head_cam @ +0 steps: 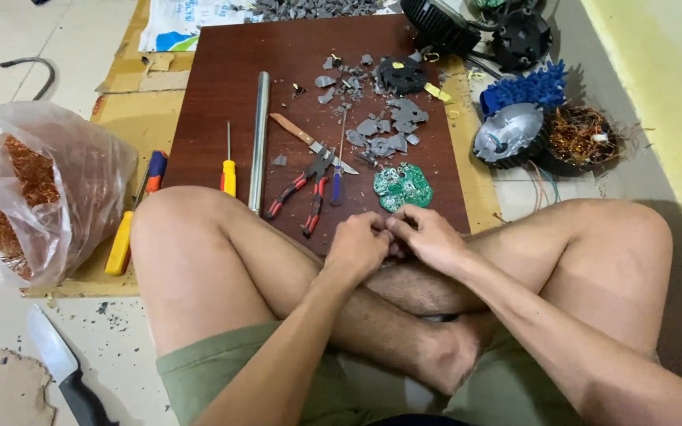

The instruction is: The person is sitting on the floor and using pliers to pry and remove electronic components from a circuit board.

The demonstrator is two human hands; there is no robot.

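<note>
My left hand (357, 246) and my right hand (429, 237) are pressed together over my crossed legs, at the near edge of a dark brown board (222, 87). Their fingers are curled around something small that stays hidden between them. Just beyond my right hand lies a round green circuit board (402, 187). Red-handled pliers (303, 189) lie just ahead of my left hand, beside a wood-handled knife (309, 142) and a blue-handled screwdriver (339, 170).
Grey plastic fragments (384, 126) litter the board, with a metal rod (259, 140) and a yellow screwdriver (229, 170). A bag of copper wire (33, 189) sits left. Motor parts (511, 134) and a copper wire nest (582, 134) lie right. A large knife (61, 371) rests on the floor.
</note>
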